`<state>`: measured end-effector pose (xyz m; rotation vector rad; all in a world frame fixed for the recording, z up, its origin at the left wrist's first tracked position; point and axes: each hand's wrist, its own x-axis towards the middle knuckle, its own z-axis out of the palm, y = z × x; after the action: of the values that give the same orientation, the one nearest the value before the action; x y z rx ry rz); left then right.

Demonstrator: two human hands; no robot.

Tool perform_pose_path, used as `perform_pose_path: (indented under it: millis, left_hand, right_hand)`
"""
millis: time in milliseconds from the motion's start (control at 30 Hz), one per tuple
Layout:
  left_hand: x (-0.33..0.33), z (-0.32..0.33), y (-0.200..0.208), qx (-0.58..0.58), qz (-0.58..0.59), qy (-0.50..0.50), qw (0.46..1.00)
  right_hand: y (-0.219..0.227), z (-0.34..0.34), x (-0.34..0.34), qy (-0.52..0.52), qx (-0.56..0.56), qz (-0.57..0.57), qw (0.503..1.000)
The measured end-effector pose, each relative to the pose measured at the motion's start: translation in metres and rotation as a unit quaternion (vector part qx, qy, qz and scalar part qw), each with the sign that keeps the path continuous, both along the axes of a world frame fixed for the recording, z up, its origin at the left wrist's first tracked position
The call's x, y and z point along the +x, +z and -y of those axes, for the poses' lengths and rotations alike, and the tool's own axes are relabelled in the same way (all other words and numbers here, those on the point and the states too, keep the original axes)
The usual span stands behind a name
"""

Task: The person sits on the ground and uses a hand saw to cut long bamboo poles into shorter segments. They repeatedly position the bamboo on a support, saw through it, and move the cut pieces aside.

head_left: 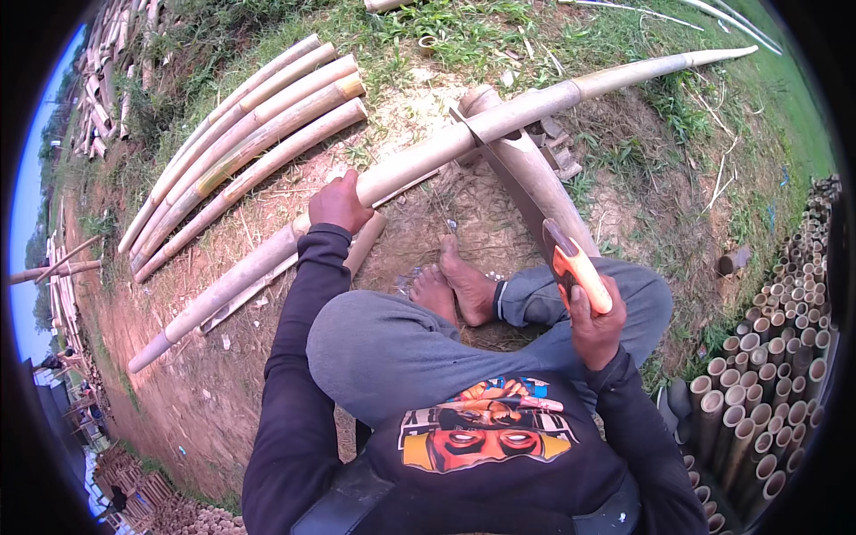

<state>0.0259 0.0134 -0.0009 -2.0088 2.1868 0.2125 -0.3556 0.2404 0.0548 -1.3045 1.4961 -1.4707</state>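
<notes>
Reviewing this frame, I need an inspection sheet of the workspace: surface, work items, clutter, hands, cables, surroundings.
Surface: bare soil with patches of grass.
Job's things: orange-handled handsaw, blade against a long bamboo pole that crosses over a thick bamboo log.
Clutter: five bamboo poles side by side; bamboo scraps beside the thick bamboo log.
Left hand: gripping the long bamboo pole.
Right hand: closed around the saw's handle.
Cables: nothing seen.
Surroundings: cut bamboo stems packed upright at lower right.

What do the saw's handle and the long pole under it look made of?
Saw handle: probably plastic, given its smooth, bright orange moulded look, though coated metal isn't ruled out.
Long pole: bamboo, judging by its ringed joints; pale, fairly smooth skin.
</notes>
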Motion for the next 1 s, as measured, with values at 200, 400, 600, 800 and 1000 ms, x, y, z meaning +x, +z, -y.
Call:
perform_pose_path:
  millis: [200, 400, 600, 800, 1000]
  left_hand:
    - [-0.003, -0.003, 0.009, 0.011, -0.014, 0.013, 1.000]
    - [-0.001, -0.001, 0.003, 0.013, 0.002, 0.005, 1.000]
    - [0.000, -0.002, -0.001, 0.006, 0.002, 0.000, 1.000]
    - [-0.004, -0.005, 0.008, 0.009, -0.009, 0.010, 1.000]
    - [0.002, -0.003, -0.006, 0.000, -0.003, -0.005, 1.000]
  right_hand:
    - [-0.062, 0.199, 0.047, 0.013, 0.049, -0.148, 0.988]
    - [0.010, 0.003, -0.002, -0.004, 0.074, -0.054, 0.996]
    - [-0.021, 0.061, 0.018, -0.001, 0.078, -0.021, 0.997]
    - [-0.058, 0.186, 0.050, 0.006, 0.056, -0.150, 0.987]
    - [-0.001, -0.037, -0.007, -0.032, 0.063, -0.070, 0.995]
